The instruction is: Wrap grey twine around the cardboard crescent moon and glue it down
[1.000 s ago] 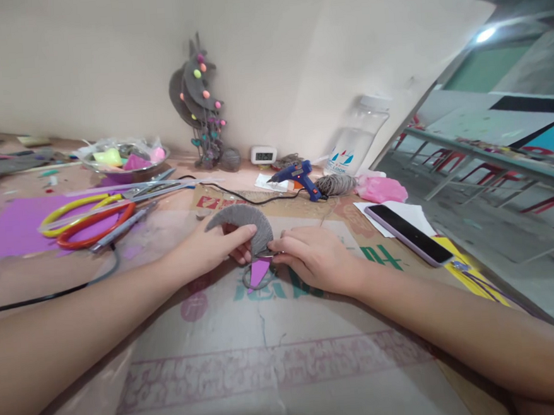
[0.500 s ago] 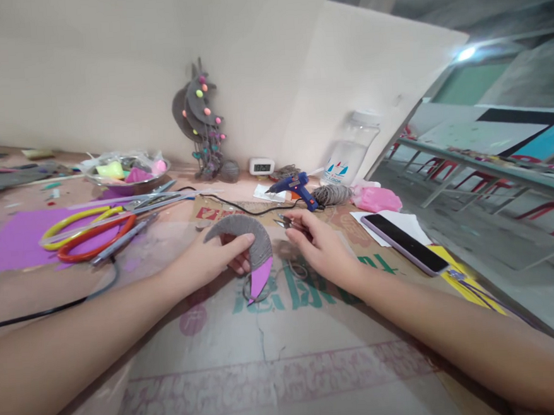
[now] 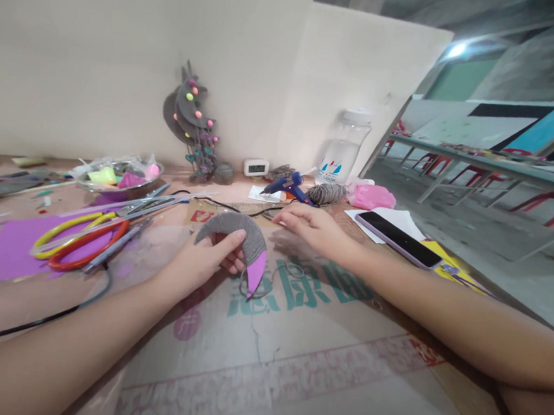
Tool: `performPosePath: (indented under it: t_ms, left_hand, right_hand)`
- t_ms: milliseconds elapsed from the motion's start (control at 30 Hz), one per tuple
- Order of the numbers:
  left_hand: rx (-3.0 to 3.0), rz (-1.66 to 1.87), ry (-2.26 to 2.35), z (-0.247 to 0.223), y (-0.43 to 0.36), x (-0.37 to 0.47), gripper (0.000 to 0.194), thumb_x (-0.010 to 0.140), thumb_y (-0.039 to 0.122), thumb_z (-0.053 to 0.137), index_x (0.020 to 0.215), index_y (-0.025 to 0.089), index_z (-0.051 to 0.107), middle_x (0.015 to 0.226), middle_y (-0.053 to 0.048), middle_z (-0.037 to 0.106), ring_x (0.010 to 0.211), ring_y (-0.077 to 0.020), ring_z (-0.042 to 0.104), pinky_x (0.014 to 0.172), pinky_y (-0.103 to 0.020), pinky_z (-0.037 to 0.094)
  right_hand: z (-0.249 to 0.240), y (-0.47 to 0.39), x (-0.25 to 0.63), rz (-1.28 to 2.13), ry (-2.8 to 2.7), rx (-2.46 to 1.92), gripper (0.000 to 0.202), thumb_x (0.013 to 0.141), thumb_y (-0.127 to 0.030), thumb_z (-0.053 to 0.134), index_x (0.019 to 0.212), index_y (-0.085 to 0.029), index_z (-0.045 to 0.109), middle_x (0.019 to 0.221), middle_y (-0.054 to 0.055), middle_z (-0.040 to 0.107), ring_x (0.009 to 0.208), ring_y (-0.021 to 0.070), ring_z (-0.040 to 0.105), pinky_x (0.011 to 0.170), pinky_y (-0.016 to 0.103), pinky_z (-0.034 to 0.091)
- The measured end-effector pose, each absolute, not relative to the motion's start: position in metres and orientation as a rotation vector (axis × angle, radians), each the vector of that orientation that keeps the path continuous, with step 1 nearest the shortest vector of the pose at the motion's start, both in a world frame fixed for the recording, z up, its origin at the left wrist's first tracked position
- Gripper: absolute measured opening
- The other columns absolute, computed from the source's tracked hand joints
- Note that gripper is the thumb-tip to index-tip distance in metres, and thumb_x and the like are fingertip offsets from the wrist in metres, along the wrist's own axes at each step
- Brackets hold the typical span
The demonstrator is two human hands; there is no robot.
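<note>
A crescent wrapped in grey yarn is pinched in my left hand, thumb on its face. Its lower tip is bare purple, and a loose strand of grey yarn curls from there over the board. To the right, my right hand rests low over the far part of the cardboard, palm down, fingers stretched forward. A bit of dark metal, likely the small snips, shows at its fingertips; the rest is hidden.
Behind my hands lie a blue glue gun, a grey yarn ball, a clock and a bottle. Scissors and a bowl are left; a phone is right. A crescent ornament leans on the wall.
My right hand has reached slightly farther away and flattened; the small snips that stuck out from its fingers are now mostly out of sight. My left hand keeps the crescent. The view has shifted slightly.
</note>
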State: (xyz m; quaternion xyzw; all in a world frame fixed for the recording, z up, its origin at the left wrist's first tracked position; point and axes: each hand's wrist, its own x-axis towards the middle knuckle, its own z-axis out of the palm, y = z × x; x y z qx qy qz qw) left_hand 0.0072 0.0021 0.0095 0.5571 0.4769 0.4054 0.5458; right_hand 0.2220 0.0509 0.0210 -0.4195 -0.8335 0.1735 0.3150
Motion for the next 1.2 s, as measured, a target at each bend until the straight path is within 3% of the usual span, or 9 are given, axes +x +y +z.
performPosePath:
  t_ms: [233, 367, 500, 700, 867, 967, 1100, 1200]
  left_hand:
    - [1.319, 1.112, 1.217, 0.013, 0.0, 0.005, 0.034, 0.075, 0.049, 0.054, 0.061, 0.018, 0.055, 0.056, 0.001, 0.058, 0.054, -0.0133, 0.055, 0.054, -0.024, 0.046]
    - [1.378, 1.204, 1.335, 0.017, -0.002, 0.005, 0.034, 0.077, 0.048, 0.053, 0.06, 0.018, 0.055, 0.058, 0.001, 0.06, 0.057, -0.014, 0.058, 0.058, -0.023, 0.047]
    - [1.289, 1.199, 1.335, 0.016, 0.002, 0.004, 0.032, 0.078, 0.046, 0.053, 0.061, 0.019, 0.057, 0.059, 0.0, 0.061, 0.057, -0.0151, 0.058, 0.058, -0.025, 0.048]
    - [1.2, 1.165, 1.256, 0.004, 0.007, 0.001, 0.036, 0.079, 0.049, 0.05, 0.063, 0.018, 0.06, 0.06, -0.002, 0.062, 0.056, -0.0149, 0.058, 0.06, -0.027, 0.048]
    - [1.248, 1.157, 1.225, 0.004, 0.006, 0.003, 0.036, 0.079, 0.049, 0.051, 0.064, 0.018, 0.059, 0.06, 0.0, 0.061, 0.057, -0.0142, 0.058, 0.06, -0.025, 0.047]
    - [1.32, 1.184, 1.275, 0.009, 0.002, 0.005, 0.035, 0.08, 0.048, 0.049, 0.064, 0.018, 0.058, 0.059, 0.0, 0.06, 0.058, -0.0146, 0.058, 0.061, -0.025, 0.047]
    - [1.471, 1.226, 1.373, 0.018, -0.006, 0.006, 0.032, 0.082, 0.044, 0.047, 0.064, 0.019, 0.056, 0.061, 0.001, 0.061, 0.064, -0.0156, 0.059, 0.067, -0.025, 0.047]
    - [1.552, 1.209, 1.393, 0.02, -0.01, 0.005, 0.032, 0.083, 0.044, 0.046, 0.064, 0.02, 0.056, 0.063, 0.001, 0.061, 0.067, -0.0155, 0.06, 0.07, -0.024, 0.047]
  right_hand:
    - [0.024, 0.017, 0.199, 0.735, -2.41, -0.904, 0.027, 0.091, -0.03, 0.04, 0.087, -0.015, 0.062, 0.082, 0.004, 0.063, 0.077, 0.0137, 0.057, 0.072, 0.027, 0.045]
    - [0.025, 0.02, 0.203, 0.717, -2.415, -0.87, 0.026, 0.092, -0.026, 0.039, 0.101, -0.017, 0.061, 0.101, 0.005, 0.065, 0.094, 0.0145, 0.058, 0.085, 0.03, 0.044]
    - [0.025, 0.038, 0.217, 0.643, -2.287, -1.107, 0.026, 0.088, -0.023, 0.044, 0.109, -0.018, 0.058, 0.112, 0.007, 0.062, 0.101, 0.016, 0.057, 0.088, 0.034, 0.044]
    - [0.012, 0.065, 0.239, 0.398, -2.242, -1.252, 0.016, 0.081, -0.025, 0.053, 0.092, -0.016, 0.059, 0.092, 0.005, 0.062, 0.078, 0.0143, 0.057, 0.073, 0.031, 0.046]
    - [0.01, 0.065, 0.239, 0.255, -2.36, -1.141, 0.016, 0.083, -0.027, 0.053, 0.079, -0.015, 0.063, 0.085, 0.005, 0.06, 0.083, 0.016, 0.056, 0.078, 0.032, 0.043]
    - [0.023, 0.053, 0.223, 0.475, -2.304, -1.168, 0.024, 0.086, -0.034, 0.049, 0.08, -0.015, 0.063, 0.081, 0.005, 0.062, 0.08, 0.0165, 0.057, 0.074, 0.031, 0.044]
    - [0.032, 0.037, 0.194, 1.048, -2.117, -1.138, 0.035, 0.087, -0.045, 0.043, 0.086, -0.015, 0.06, 0.078, 0.004, 0.062, 0.072, 0.0137, 0.058, 0.065, 0.026, 0.045]
    - [0.025, 0.033, 0.176, 1.265, -1.962, -1.075, 0.036, 0.083, -0.05, 0.049, 0.081, -0.015, 0.055, 0.067, 0.0, 0.055, 0.059, 0.0096, 0.052, 0.054, 0.022, 0.041]
